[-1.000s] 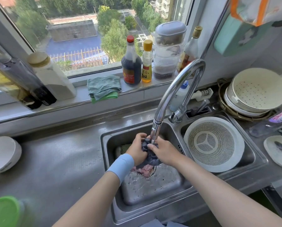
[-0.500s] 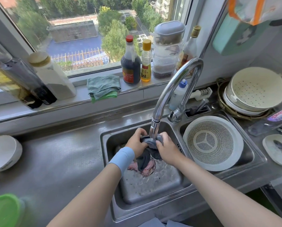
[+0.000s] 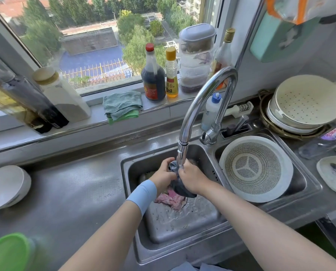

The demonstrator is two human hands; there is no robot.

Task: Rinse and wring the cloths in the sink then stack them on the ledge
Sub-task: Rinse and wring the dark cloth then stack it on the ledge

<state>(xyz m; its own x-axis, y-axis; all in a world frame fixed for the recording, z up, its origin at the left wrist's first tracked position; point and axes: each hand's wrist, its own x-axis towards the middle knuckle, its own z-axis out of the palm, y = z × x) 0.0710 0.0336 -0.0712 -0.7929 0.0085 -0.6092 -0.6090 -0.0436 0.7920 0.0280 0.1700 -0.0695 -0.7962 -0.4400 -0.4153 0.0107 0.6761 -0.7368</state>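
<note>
Dark cloth (image 3: 179, 187) gripped by left hand (image 3: 164, 176) and right hand (image 3: 192, 178).

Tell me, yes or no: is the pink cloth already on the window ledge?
No, the pink cloth lies in the sink, not on the ledge, beneath the dark cloth that the left hand and right hand grip.

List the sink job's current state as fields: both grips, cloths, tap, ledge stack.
left grip: holds the dark grey cloth's upper end under the spout
right grip: holds the same cloth, beside the left
dark grey cloth: bunched between both hands, lower end hanging over the basin
pink cloth: crumpled on the left basin floor, untouched
faucet: spout over left basin; water rippling there
ledge stack: teal cloth on green cloth, on window ledge
right basin: holds white colander
</note>
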